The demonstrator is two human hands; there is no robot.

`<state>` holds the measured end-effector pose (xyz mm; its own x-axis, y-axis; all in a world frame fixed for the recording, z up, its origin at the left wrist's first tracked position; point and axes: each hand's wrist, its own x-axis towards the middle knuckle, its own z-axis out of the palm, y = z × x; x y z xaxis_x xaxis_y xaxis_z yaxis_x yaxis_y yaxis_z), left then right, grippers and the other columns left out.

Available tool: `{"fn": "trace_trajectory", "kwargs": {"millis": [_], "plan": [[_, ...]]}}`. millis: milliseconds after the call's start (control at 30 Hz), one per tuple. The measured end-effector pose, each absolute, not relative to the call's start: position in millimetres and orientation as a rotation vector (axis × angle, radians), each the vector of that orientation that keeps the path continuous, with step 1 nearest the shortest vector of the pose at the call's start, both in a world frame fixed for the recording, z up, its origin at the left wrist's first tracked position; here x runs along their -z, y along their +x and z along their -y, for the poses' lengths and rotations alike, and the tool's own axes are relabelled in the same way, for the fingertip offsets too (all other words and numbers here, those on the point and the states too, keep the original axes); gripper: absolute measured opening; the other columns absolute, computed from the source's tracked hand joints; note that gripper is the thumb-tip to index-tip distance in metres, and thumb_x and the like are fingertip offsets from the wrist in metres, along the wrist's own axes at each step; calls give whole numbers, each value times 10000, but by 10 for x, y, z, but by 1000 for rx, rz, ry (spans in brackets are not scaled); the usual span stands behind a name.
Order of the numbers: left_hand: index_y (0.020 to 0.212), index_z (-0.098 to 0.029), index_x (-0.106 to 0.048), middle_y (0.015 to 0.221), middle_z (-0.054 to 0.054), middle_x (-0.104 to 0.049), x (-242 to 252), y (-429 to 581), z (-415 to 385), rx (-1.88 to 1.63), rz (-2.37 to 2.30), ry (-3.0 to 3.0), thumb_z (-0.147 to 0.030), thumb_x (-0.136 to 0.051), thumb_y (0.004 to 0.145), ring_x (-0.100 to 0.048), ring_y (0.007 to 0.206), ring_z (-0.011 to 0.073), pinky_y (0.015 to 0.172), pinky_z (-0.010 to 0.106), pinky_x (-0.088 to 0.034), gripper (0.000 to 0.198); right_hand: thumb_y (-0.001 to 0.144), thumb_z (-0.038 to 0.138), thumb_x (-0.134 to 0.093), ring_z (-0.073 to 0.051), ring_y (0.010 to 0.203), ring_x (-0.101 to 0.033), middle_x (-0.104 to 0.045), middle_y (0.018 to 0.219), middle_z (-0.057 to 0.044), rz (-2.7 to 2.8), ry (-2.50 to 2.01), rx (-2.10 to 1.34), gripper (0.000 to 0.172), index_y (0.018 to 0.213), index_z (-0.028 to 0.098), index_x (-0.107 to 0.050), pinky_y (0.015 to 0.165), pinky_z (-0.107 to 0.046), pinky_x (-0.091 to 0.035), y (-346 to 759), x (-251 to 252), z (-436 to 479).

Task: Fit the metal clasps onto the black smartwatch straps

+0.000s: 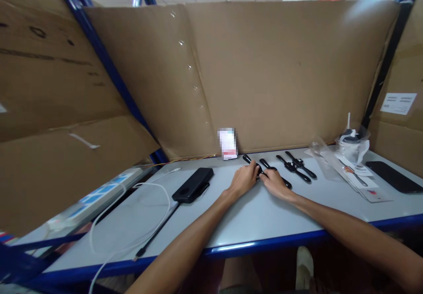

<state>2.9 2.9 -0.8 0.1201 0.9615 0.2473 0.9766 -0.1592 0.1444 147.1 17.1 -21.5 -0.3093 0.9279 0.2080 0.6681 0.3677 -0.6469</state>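
Black tool held at mid-worktop; steady hold advised

At the left of the worktop [251, 230], a white power strip [102, 192] and a looped white cable [168, 197] were noted, with a black device [191, 186] to their right. All lay clear of the hands; in my judgement, the cable was best kept away from the forearm.

The left hand [243, 180] had its fingers closed narrow on a black tool [248, 158], one handle end of which projected beyond them towards the cardboard. The right hand [276, 184] met it, fingers bent close in at the tool's near part; how firmly they pressed could not be told. Sound practice called for the left to bear the steadying, the right to work lightly, and the knuckles to stay off any edge, none being visible under the fingers.

A second tool [266, 164] lay partly behind the right hand; care was warranted against knocking it. Further right, a third tool [293, 167] and a fourth tool [300, 163] rested side by side, short of the clear packaging [350, 177].
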Motion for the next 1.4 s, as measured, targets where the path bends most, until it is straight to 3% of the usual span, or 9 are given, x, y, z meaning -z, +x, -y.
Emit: {"fn": "trace_trajectory", "kwargs": {"millis": [300,600,833,1100,1267,1400], "plan": [[1046,-188,-562,842,68,-697,-56,-112,-113,763,2060,-2269,-308,-392,967,-634,760,194,651,273,-344,222,940,219,-475,-193,838,-630,-729,893,-106,1967,-1370,-628,253,888,131,-706,709,-238,-373,1510,117,-146],[958,-200,-620,781,33,-661,-64,-171,-130,718,2037,-2302,-198,-422,886,-583,726,171,665,270,-348,211,906,297,-477,-147,612,-569,-640,615,-19,1898,-1307,-741,327,711,139,-686,577,-229,-331,1690,-39,-291],[970,-211,-638,905,73,-700,-47,-254,-155,455,2125,-2269,-204,-467,857,-622,833,205,673,280,-364,205,928,326,-495,-261,890,-674,-733,943,-179,2046,-1633,-160,309,895,145,-743,716,-289,-395,1946,-171,-399],[1018,-205,-630,1023,132,-694,5,-361,-198,301,2199,-2217,-220,-451,868,-638,928,260,702,311,-407,234,917,275,-524,-330,943,-688,-721,1021,-232,2178,-1782,-156,270,948,123,-745,744,-361,-449,2093,-111,-508],[993,-199,-628,1014,136,-692,33,-398,-231,268,2224,-2161,-204,-433,866,-645,925,261,691,315,-411,233,924,331,-546,-320,920,-694,-731,928,-220,2294,-1751,-291,289,905,125,-747,782,-373,-463,2079,-125,-453],[996,-192,-630,1086,135,-674,58,-403,-244,277,2227,-2165,-195,-430,871,-635,966,252,721,313,-423,235,948,310,-497,-321,975,-690,-716,1011,-238,2288,-1725,-80,311,956,110,-735,815,-369,-455,2116,-263,-382]]}}
